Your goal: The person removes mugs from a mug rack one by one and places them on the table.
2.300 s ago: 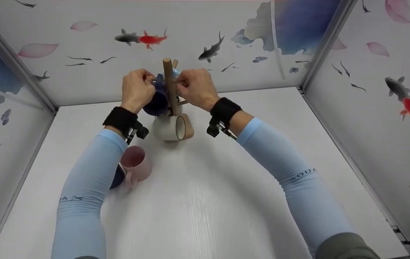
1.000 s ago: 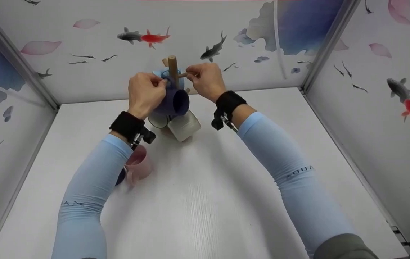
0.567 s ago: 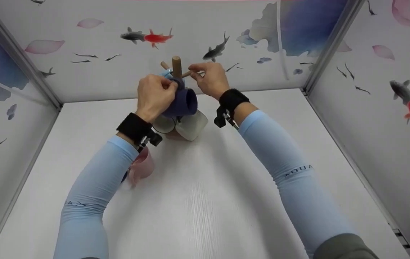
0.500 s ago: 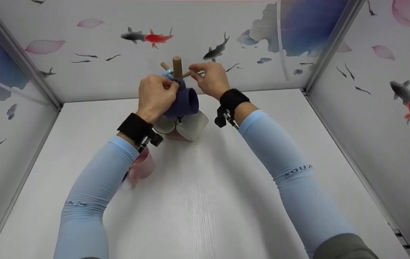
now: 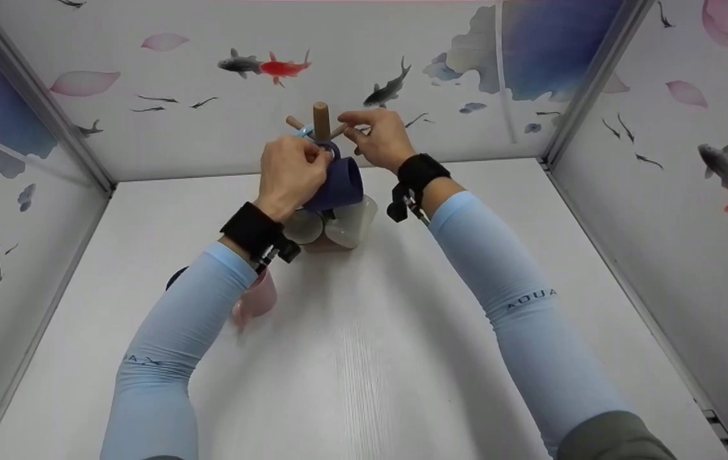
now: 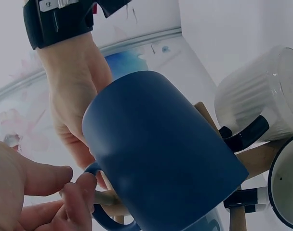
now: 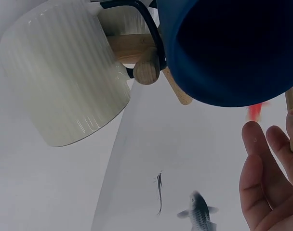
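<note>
A wooden mug tree (image 5: 321,121) stands at the back of the table with several mugs hung on its pegs. My left hand (image 5: 290,169) pinches a peg end that passes through the handle of the dark blue mug (image 5: 340,182); in the left wrist view the thumb and fingers (image 6: 79,192) meet beside that handle. My right hand (image 5: 381,137) pinches another peg (image 7: 292,100) between thumb and fingers. Two cream mugs with dark rims hang lower, one at the left (image 5: 303,227) and one at the right (image 5: 357,223). A light blue mug (image 5: 305,131) is mostly hidden behind the post.
On the white table (image 5: 351,358) a pink mug (image 5: 260,297) stands upright, partly behind the left forearm. A dark rounded edge (image 5: 176,277) shows past the same sleeve. White panels with painted fish surround the table at the back and both sides.
The mug tree has turned: the dark blue mug has swung from the left to the front right, and the cream mugs have shifted round. My left hand has moved right with its peg.
</note>
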A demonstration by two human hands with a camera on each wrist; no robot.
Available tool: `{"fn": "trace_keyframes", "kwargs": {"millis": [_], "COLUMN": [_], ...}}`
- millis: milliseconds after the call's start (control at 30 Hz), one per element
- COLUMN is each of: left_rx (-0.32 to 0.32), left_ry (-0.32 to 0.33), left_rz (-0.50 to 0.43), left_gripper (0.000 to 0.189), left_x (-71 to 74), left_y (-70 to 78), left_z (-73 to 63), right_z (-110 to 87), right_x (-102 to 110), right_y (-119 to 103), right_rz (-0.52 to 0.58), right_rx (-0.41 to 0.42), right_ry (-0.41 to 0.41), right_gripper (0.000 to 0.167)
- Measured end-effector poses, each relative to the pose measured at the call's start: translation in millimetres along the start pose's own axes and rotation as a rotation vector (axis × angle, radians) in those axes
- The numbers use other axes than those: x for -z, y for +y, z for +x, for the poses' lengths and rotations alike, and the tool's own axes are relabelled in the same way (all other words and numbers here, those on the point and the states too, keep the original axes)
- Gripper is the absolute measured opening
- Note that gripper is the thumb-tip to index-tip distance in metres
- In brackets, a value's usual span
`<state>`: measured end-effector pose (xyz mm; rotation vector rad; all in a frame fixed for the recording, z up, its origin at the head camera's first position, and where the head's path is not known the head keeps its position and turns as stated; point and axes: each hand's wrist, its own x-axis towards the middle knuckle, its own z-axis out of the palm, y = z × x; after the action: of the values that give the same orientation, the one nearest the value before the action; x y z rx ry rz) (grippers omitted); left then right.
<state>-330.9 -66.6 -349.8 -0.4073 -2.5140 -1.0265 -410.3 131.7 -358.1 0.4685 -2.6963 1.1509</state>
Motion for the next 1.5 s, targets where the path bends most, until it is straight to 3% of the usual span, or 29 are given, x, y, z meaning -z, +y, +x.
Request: {"fn": "trace_keyframes", "kwargs": {"millis": [167,533,833,1100,1233,1367,1500], "left_rx": [-0.013,0.082,0.036,0.017,-0.002,-0.017,-0.030], "left_ry": [-0.009,-0.086,-0.091,-0.093,-0.104,-0.112,-0.097], "left_rz": [0.010,0.079,0.116,0.186,0.218,0.228,0.236], "left_gripper": [0.025,0.022,0.021,0.023,0.026,0.028,0.029], "left_x": [-3.6,-7.9,-11.4,-17.0,-18.6,-19.9,-19.2], "left_y": [9.3,26.6,37.0,42.3,41.6,40.3,38.7], "left_z": [1.0,1.3,3.4,6.7,4.6,1.9,0.3], "right_z": [1.7,6.4,11.7,8.5,3.3,-0.4,-5.4], "right_x": [5,14,17,21,20,17,17], "right_y": [2,1,-3,-4,-1,4,7], "right_rz": [0.001,0.061,0.063,0.031,0.162,0.369,0.469], "right_rx": [-0.001,-0.040,-0.070,-0.038,-0.050,-0.085,-0.130], "right_ry": [-0.031,-0.118,-0.193,-0.258,-0.287,-0.259,-0.227], "right_gripper": [0.039,0.042,0.047,0.053,0.054,0.054,0.055]}}
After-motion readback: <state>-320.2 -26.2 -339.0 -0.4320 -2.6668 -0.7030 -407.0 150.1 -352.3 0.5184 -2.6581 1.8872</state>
